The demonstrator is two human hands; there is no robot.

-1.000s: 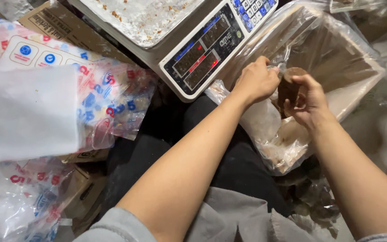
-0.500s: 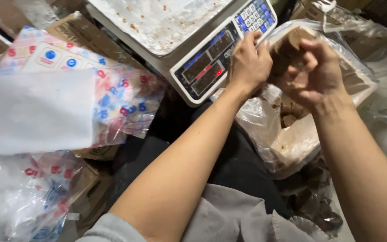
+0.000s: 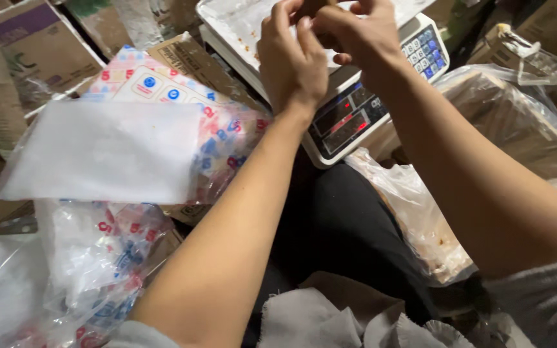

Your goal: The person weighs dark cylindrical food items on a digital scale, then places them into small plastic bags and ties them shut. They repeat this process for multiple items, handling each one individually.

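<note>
Left hand (image 3: 293, 64) and right hand (image 3: 356, 35) met above far scale (image 3: 356, 109); fingers curled together; held item hidden, cannot tell.

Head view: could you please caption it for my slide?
Both hands, left and right, meet above a weighing scale among plastic bags.

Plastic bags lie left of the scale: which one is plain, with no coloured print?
The frosted white bag, lying flat on top of the printed bags, which carry red and blue marks.

Both arms stretch forward; left hand (image 3: 293, 61) and right hand (image 3: 356, 32) meet, fingers curled together.
</note>
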